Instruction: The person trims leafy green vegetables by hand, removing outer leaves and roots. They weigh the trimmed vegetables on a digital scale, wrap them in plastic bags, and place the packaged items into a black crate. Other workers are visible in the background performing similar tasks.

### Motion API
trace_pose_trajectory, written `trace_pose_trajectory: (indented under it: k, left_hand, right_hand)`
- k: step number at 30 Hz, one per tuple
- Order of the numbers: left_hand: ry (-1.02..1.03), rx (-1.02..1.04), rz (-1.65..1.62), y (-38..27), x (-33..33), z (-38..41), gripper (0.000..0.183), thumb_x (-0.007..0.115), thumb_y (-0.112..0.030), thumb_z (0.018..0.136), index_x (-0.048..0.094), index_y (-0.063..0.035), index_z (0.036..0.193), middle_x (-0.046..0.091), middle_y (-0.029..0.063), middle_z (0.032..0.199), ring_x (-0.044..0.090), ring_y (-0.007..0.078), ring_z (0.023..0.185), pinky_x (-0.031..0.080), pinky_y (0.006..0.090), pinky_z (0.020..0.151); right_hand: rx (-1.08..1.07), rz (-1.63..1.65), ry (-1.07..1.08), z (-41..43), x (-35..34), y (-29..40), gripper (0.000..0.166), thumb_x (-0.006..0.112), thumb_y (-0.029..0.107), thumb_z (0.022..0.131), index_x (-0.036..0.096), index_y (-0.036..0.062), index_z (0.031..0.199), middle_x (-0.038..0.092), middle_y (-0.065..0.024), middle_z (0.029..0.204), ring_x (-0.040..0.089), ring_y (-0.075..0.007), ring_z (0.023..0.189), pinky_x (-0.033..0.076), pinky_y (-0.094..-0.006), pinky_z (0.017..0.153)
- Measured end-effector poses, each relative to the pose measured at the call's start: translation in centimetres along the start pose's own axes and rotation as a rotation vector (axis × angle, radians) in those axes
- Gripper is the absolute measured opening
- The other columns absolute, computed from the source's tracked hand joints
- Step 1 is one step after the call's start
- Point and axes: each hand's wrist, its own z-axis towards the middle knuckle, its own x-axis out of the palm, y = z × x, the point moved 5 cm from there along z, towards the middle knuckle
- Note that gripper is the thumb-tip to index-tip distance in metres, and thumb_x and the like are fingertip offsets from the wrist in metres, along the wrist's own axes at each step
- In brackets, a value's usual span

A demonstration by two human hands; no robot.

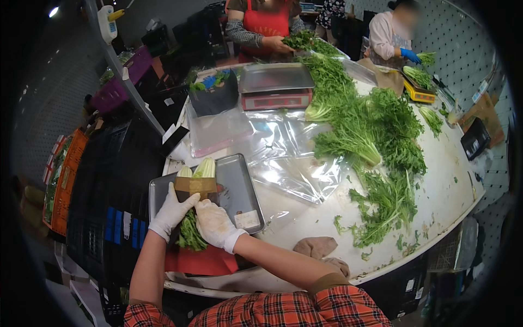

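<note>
A bundle of leafy greens [204,167] lies over a grey metal tray [229,171]. Its pale stem ends point away from me, and its leaves come out below my gloves. A brown wrapping band [196,185] with a strip of clear tape goes around the stems. My left hand [175,212], in a white glove, grips the bundle's left side, thumb across the front. On the right side, my right hand [216,224], gloved too, holds it with bent fingers near the band's lower edge. Both thumbs almost meet; the fingers beneath are hidden.
Clear plastic bags [294,159] lie beyond the tray, before a scale [276,88]. Loose frisée-like greens [367,135] cover the table's right half. A brown cloth [314,247] lies near the front edge. Black crates [110,175] stand left. Two co-workers handle greens opposite.
</note>
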Motion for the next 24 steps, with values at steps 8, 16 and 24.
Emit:
trace_pose_trajectory:
  k: [8, 16, 24]
  left_hand:
    - [0.016, -0.117, -0.016, -2.8, 0.4, -1.2, 0.107, 0.075, -0.033, 0.068, 0.007, 0.0124, 0.136, 0.041, 0.0243, 0.130, 0.042, 0.0251, 0.119, 0.036, 0.0286, 0.097]
    - [-0.107, -0.025, -0.119, -1.1, 1.0, -1.2, 0.114, 0.081, -0.019, 0.061, 0.001, 0.0127, 0.136, 0.045, 0.0229, 0.126, 0.048, 0.0233, 0.112, 0.039, 0.0279, 0.093]
    - [-0.183, 0.005, -0.204, -0.9, 1.4, -2.1, 0.109, 0.082, -0.018, 0.060, 0.009, 0.0125, 0.136, 0.048, 0.0207, 0.123, 0.049, 0.0226, 0.110, 0.039, 0.0276, 0.093]
  right_hand:
    - [-0.135, -0.127, 0.044, -1.5, -1.8, -2.7, 0.038, 0.047, 0.019, 0.085, 0.050, -0.0001, 0.117, 0.048, -0.0190, 0.121, 0.048, -0.0321, 0.107, 0.040, -0.0394, 0.088]
    - [-0.302, 0.182, 0.006, -1.7, -5.5, -5.6, 0.032, 0.054, 0.021, 0.080, 0.057, 0.0019, 0.105, 0.056, -0.0174, 0.111, 0.053, -0.0290, 0.100, 0.042, -0.0387, 0.086]
    - [0.302, -0.776, -0.506, -10.3, -16.7, -31.2, 0.021, 0.060, 0.026, 0.078, 0.064, 0.0122, 0.094, 0.058, -0.0100, 0.102, 0.052, -0.0301, 0.097, 0.037, -0.0414, 0.088]
